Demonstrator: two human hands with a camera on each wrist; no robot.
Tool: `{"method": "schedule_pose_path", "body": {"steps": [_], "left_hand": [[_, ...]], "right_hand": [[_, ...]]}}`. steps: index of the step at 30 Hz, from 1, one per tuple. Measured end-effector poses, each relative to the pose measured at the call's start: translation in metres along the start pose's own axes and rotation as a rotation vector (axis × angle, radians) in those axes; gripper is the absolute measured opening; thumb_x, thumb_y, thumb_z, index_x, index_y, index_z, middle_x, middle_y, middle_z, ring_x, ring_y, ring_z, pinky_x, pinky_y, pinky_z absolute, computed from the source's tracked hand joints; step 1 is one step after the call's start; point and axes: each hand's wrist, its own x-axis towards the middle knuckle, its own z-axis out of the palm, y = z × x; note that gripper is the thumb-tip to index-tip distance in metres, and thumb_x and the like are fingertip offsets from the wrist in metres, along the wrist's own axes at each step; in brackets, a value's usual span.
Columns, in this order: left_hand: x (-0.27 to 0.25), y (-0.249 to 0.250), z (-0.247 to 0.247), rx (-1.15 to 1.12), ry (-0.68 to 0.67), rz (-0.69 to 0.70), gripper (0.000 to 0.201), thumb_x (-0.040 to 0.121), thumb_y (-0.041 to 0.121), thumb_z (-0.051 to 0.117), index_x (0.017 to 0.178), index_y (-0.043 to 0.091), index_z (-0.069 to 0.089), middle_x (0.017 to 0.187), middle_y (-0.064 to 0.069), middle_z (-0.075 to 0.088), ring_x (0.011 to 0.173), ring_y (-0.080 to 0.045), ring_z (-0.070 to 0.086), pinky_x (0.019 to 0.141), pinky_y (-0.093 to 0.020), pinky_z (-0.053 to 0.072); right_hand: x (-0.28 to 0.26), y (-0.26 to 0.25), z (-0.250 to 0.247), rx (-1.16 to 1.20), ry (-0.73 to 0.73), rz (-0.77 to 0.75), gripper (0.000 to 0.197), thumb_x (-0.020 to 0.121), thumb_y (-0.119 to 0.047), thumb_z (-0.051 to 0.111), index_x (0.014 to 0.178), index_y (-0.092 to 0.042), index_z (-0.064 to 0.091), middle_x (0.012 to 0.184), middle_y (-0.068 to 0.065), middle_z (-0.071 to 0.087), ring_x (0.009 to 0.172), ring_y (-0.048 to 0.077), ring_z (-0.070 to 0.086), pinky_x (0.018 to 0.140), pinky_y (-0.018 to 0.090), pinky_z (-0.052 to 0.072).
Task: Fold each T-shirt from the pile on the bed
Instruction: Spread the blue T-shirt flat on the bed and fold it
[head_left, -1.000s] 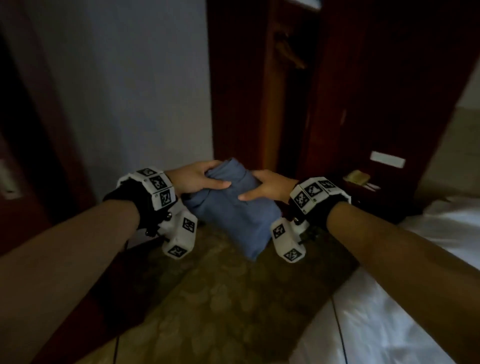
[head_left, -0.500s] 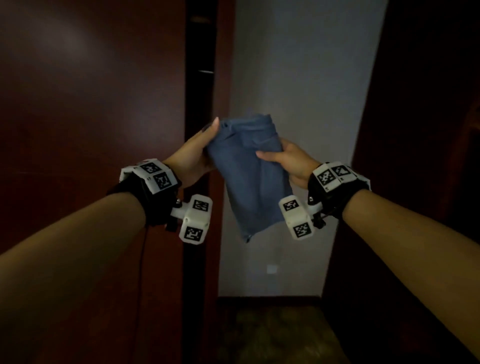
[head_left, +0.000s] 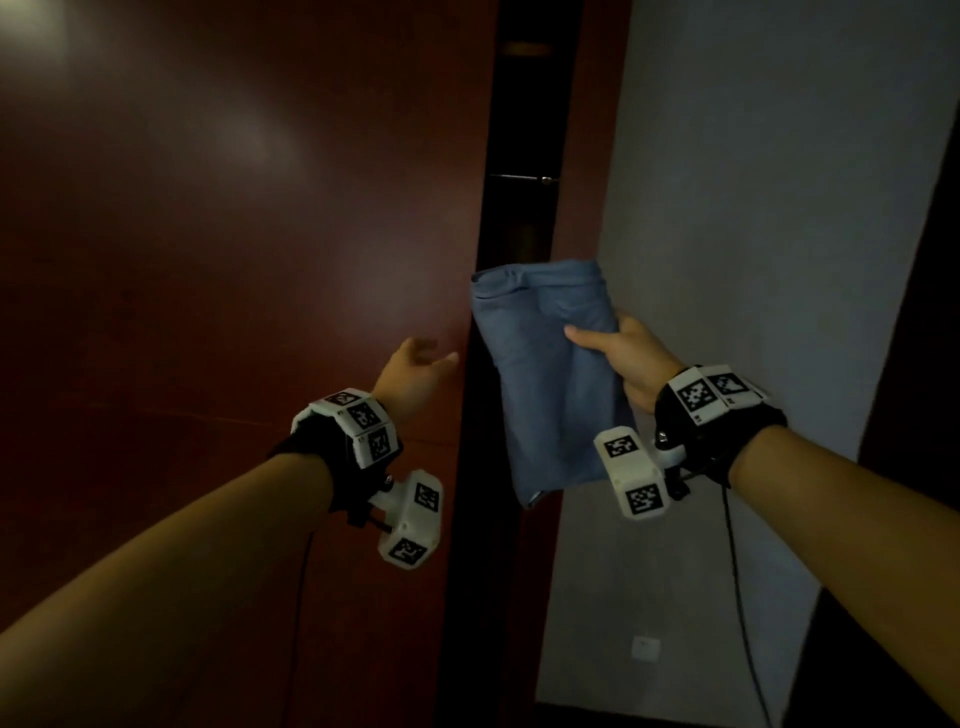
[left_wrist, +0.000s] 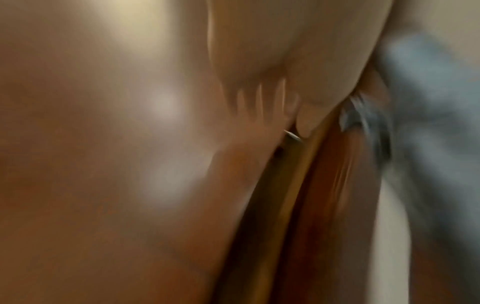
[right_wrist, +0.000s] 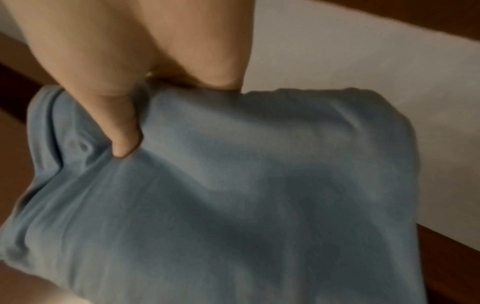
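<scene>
A dark red door (head_left: 218, 260) fills my left side and a pale wall (head_left: 753, 234) my right, with a narrow dark gap (head_left: 519, 156) between them. In front of that gap hangs the folded blue shirt (head_left: 545, 374), clear of door and wall, gripped at its right edge by my right hand (head_left: 623, 364), thumb (right_wrist: 122, 131) pressed into the front and fingers behind. My left hand (head_left: 410, 374) holds nothing, fingers loosely spread at the door's edge; it seems to touch the wood, though the blurred wrist view leaves that unsure.
</scene>
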Motion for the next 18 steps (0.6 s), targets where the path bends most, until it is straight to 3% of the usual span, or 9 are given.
{"method": "schedule_pose_path", "body": {"steps": [3,5,7,10,15,18], "left_hand": [[0.053,-0.017,0.006,0.509,0.014,0.269,0.053,0.088,0.027,0.063,0.134,0.011,0.043,0.134,-0.011,0.048,0.123,-0.032,0.045,0.096,-0.038,0.04],[0.08,-0.02,0.015,0.641,0.055,0.421,0.071,0.084,0.032,0.067,0.143,0.013,0.033,0.147,-0.013,0.033,0.135,-0.034,0.029,0.109,-0.045,0.03],[0.103,-0.018,0.023,0.669,0.084,0.439,0.091,0.08,0.044,0.069,0.15,0.018,0.017,0.157,-0.013,0.011,0.144,-0.033,0.009,0.115,-0.051,0.014],[0.128,-0.015,0.034,0.797,0.104,0.451,0.105,0.078,0.051,0.067,0.152,0.025,-0.001,0.159,-0.011,-0.013,0.146,-0.034,-0.011,0.112,-0.061,0.0],[0.145,-0.03,0.032,0.873,0.14,0.568,0.105,0.08,0.038,0.067,0.151,0.026,-0.009,0.157,-0.013,-0.02,0.144,-0.035,-0.019,0.107,-0.065,-0.01],[0.148,-0.036,0.029,0.869,0.155,0.597,0.105,0.079,0.035,0.066,0.152,0.025,-0.008,0.157,-0.011,-0.021,0.144,-0.034,-0.02,0.105,-0.063,-0.015]], "right_hand": [[0.024,0.006,0.002,-0.013,0.083,-0.001,0.042,0.086,-0.008,0.065,0.126,-0.004,0.055,0.119,0.012,0.064,0.106,0.024,0.063,0.093,0.036,0.051],[0.037,0.007,0.003,-0.018,0.151,0.015,0.043,0.086,-0.008,0.065,0.128,-0.004,0.054,0.12,0.012,0.064,0.107,0.024,0.062,0.092,0.034,0.051],[0.046,0.007,0.006,-0.025,0.216,0.015,0.043,0.086,-0.008,0.065,0.127,-0.004,0.054,0.121,0.012,0.063,0.107,0.024,0.062,0.09,0.032,0.051],[0.056,0.007,0.012,-0.015,0.273,0.005,0.038,0.087,-0.01,0.064,0.124,-0.008,0.055,0.116,0.007,0.064,0.101,0.019,0.063,0.088,0.029,0.052],[0.076,0.011,0.026,-0.005,0.274,-0.004,0.04,0.088,-0.011,0.063,0.127,-0.009,0.054,0.115,0.004,0.065,0.096,0.014,0.064,0.078,0.022,0.053],[0.092,0.014,0.042,0.001,0.269,-0.03,0.042,0.087,-0.011,0.064,0.128,-0.007,0.055,0.118,0.008,0.065,0.101,0.019,0.064,0.08,0.025,0.053]]}}
